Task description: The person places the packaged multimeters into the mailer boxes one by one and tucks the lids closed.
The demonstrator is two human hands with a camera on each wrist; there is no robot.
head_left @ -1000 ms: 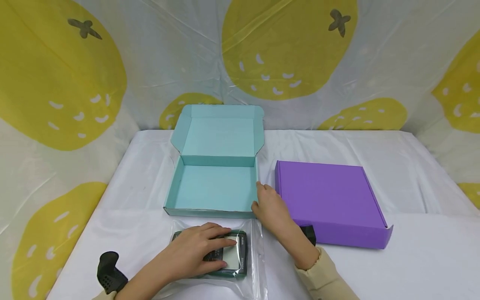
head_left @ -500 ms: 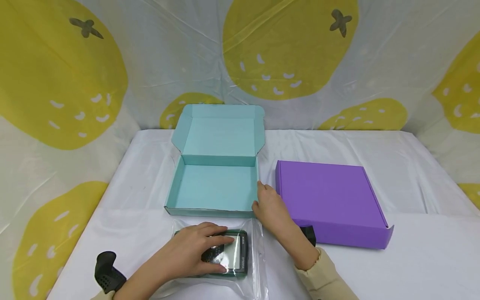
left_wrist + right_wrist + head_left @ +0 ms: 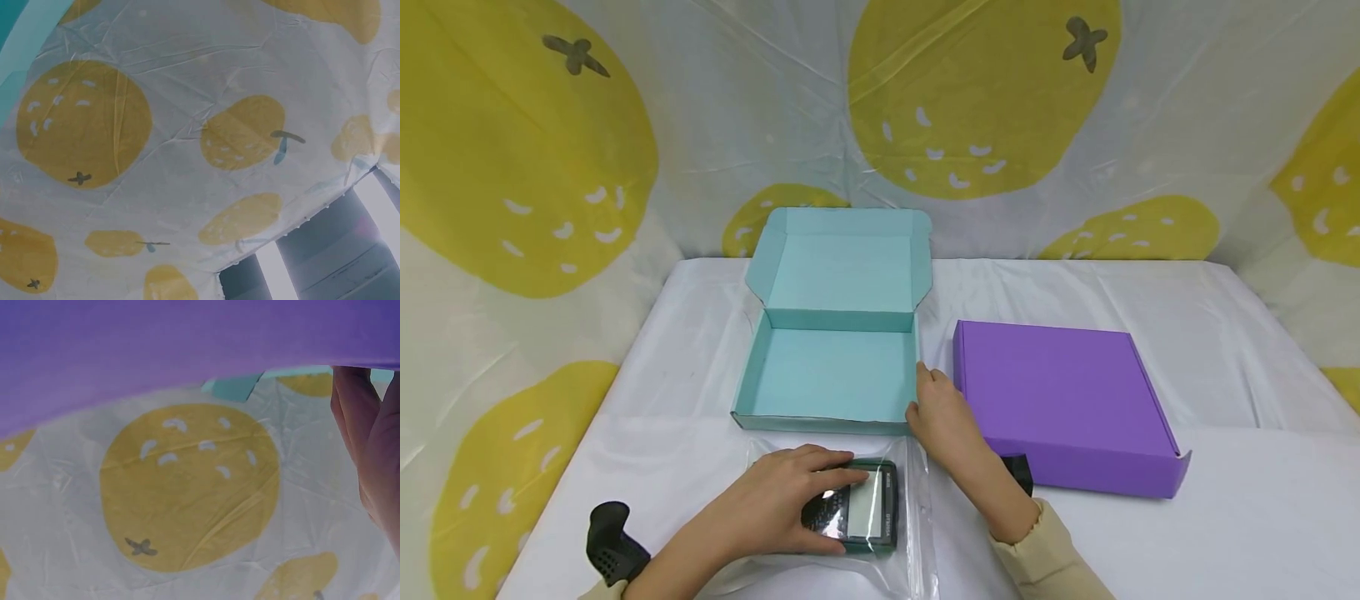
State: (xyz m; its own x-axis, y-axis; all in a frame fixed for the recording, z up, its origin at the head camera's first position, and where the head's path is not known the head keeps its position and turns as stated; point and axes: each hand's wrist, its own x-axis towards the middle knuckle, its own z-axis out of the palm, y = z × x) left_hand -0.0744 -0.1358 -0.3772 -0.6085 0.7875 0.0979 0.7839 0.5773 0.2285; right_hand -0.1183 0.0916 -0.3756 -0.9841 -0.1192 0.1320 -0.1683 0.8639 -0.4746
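Observation:
My left hand (image 3: pixel 782 504) lies over a digital multimeter (image 3: pixel 872 508) inside a clear zip bag (image 3: pixel 917 521), fingers spread, with the thumb along the near edge. The palm hides the multimeter's left part. At the front right corner of an open turquoise box (image 3: pixel 835 379), my right hand (image 3: pixel 943 417) holds the side wall, thumb and index finger at its rim. The box has nothing in it, and its lid stands raised behind. In the right wrist view the right hand (image 3: pixel 375 444) shows only partly, its fingertips hidden. The left wrist view shows no hand.
Close beside my right forearm lies a closed purple box (image 3: pixel 1067 400). White cloth (image 3: pixel 1247 508) covers the table. Behind it hangs a curtain (image 3: pixel 760 100) with yellow fruit prints. The zip bag lies just in front of the turquoise box.
My left thumb and fingers have shifted slightly left on the bagged multimeter, the thumb toward its near edge, baring more of the screen. My right hand stays at the turquoise box.

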